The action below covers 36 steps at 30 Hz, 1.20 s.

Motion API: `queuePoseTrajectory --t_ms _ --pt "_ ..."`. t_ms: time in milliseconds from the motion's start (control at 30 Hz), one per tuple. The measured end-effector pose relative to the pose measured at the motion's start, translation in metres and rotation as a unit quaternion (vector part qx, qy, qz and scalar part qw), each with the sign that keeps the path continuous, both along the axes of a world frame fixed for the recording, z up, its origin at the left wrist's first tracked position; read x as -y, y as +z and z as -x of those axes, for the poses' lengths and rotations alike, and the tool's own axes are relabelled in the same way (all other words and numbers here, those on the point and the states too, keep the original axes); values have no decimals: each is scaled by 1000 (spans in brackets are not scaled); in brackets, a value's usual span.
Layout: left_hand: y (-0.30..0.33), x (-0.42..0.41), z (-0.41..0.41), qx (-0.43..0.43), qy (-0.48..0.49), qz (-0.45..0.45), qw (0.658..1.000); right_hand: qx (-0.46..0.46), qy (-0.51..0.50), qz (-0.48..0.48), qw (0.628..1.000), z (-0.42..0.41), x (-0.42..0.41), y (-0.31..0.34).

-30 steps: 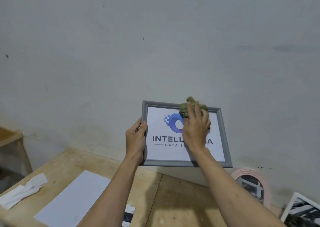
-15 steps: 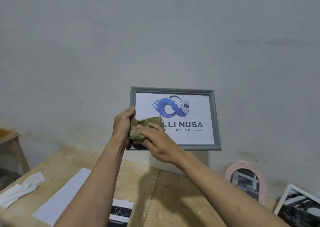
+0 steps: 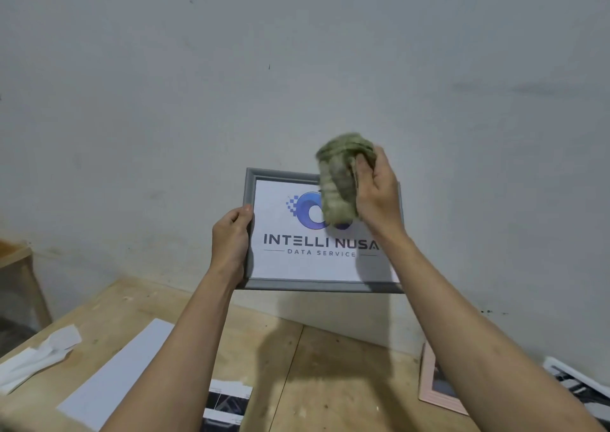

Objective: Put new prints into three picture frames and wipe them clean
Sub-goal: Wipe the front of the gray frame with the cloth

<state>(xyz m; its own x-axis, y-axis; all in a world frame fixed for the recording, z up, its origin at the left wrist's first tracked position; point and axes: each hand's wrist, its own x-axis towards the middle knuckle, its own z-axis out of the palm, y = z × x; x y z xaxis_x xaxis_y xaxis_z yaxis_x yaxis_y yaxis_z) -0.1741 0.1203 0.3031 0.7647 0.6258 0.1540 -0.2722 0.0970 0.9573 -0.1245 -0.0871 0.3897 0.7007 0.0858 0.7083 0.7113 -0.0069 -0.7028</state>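
Nearest the cam, bottom edge of the wooden table (image 3: 330, 382): a b&w print (image 3: 227, 405) poking out btw the two forearms, w/ a plain white sheet (image 3: 118, 375) lying flat to its left. Further left there's crumpled white paper (image 3: 36, 359) near the table's edge. On the right side a pink frame (image 3: 435, 388) w/ a dark pic in it, partly hidden behind the right forearm, and past that a white-bordered b&w print (image 3: 574, 382) at the far right, cut off by the pic edge.

Up off the table, held in the air in front of the wall: the gray frame (image 3: 280, 284), face toward the cam, print inside reads "INTELLI NUSA DATA SERVICE" w/ a blue logo. Left hand (image 3: 231, 237) is clamped on the frame's left edge, thumb on the front. Right hand (image 3: 376, 194) is closed around a bunched-up greenish cloth (image 3: 340, 180), up by the frame's top right corner, cloth covering part of the logo. Can't tell if the cloth is actually touching the glass, it's a bit blurry.

Behind it all, plain gray wall (image 3: 297, 68) w/ a few scuffs.
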Motion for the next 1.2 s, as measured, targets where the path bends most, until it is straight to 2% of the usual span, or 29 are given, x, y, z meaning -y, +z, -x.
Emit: queuePoseTrajectory --t_ms 67,100,167,200,333,467,533,600,667,700,767,833,900,933,1067,1133,1200 --pt "3 6 -1 13 -5 -2 1000 93 -31 129 987 -17 -5 7" --pt "5 9 -1 20 -8 2 1000 119 -48 212 969 -23 -10 -1" --pt "7 13 -1 39 -3 28 999 145 -56 335 929 -27 -21 -31" --pt "8 13 1 45 5 37 998 133 -31 357 924 -22 -24 -49" --pt "-3 2 6 44 32 68 996 -10 121 315 941 23 -23 -89" --pt "-10 -4 9 29 39 91 995 -165 231 311 907 45 -6 -70" --pt "-7 -4 11 21 33 68 997 -218 210 242 922 33 6 -52" --pt "-3 -5 12 21 29 37 999 -213 128 101 963 7 19 -32" --pt "3 -8 12 28 21 20 999 -96 -7 22 995 -14 32 -5" --pt "5 -10 12 32 13 17 999 -34 -62 -1 997 -19 37 9" --pt "11 -9 10 44 3 16 999 58 -117 18 991 -27 42 28" --pt "15 -6 9 61 9 5 998 94 -132 137 977 -26 38 27" --pt "16 -4 10 79 30 -1 996 98 -120 269 951 -24 30 1" --pt "15 -3 11 84 41 11 996 90 -100 296 946 -21 28 -16" --pt "1 -13 16 69 70 64 993 -14 5 271 962 -2 33 -74" --pt "-5 -18 16 56 76 78 993 -93 64 244 963 4 37 -83" --pt "-8 -21 16 31 68 64 995 -138 66 193 969 1 41 -80"
